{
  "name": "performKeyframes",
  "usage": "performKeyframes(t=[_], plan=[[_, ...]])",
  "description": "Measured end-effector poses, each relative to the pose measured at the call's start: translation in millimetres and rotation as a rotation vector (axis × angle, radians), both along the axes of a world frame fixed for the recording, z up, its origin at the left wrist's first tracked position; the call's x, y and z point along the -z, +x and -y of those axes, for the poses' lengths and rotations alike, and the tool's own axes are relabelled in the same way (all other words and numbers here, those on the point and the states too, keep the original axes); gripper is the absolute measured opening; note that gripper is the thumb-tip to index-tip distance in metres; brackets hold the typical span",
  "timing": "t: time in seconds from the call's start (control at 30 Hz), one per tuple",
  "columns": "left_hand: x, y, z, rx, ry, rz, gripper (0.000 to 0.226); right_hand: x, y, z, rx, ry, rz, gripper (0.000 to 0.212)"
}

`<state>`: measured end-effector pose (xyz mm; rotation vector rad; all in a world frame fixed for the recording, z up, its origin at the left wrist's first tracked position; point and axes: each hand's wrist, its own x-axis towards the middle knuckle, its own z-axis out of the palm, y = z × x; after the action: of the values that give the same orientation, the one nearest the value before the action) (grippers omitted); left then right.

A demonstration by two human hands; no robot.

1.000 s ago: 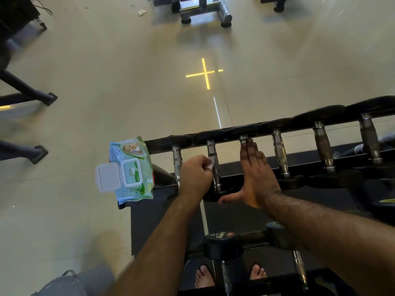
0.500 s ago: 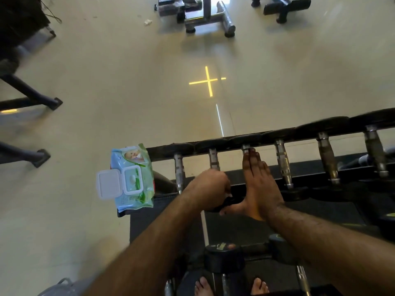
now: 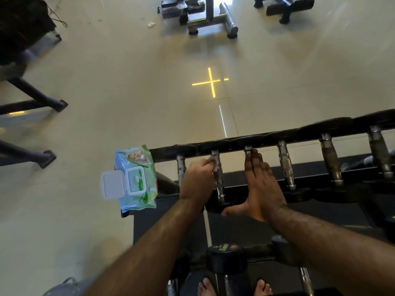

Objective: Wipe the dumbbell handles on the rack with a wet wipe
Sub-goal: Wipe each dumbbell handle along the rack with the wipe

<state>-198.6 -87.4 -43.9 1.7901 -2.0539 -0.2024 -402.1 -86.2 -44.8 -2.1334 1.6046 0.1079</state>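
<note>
Curling around the second dumbbell handle (image 3: 218, 178) from the left, the left hand (image 3: 197, 181) grips a pale wet wipe (image 3: 215, 165) against the chrome near the handle's far end, with the forearm reaching in from the near left. Flat and straight-fingered, the right hand (image 3: 261, 184) lies along the next handle to the right and holds nothing, its fingertips touching the far end and its thumb spread out to the left. Both handles belong to a row of dumbbells on the top tier of the black rack (image 3: 277, 135). A wet-wipe pack (image 3: 136, 178) with its white lid flipped open sits on the rack's left end. Beyond lies a pale tiled floor (image 3: 128, 92) with a yellow cross (image 3: 210, 82), and gym equipment stands at the far edge.
</note>
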Motion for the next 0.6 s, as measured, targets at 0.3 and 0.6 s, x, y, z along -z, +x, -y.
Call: performKeyframes(t=[0.3,0.6], plan=[[-41.6,18.1,-6.4,0.282,0.666,-0.085,0.019,-0.8,0.8,-1.5,-0.012,-0.038,-0.008,0.176],[-52.6,44.9,-23.3,-0.459,0.497,-1.14,0.017,13.1,-2.3,-8.2,-0.09,-0.155,-0.082,0.16]])
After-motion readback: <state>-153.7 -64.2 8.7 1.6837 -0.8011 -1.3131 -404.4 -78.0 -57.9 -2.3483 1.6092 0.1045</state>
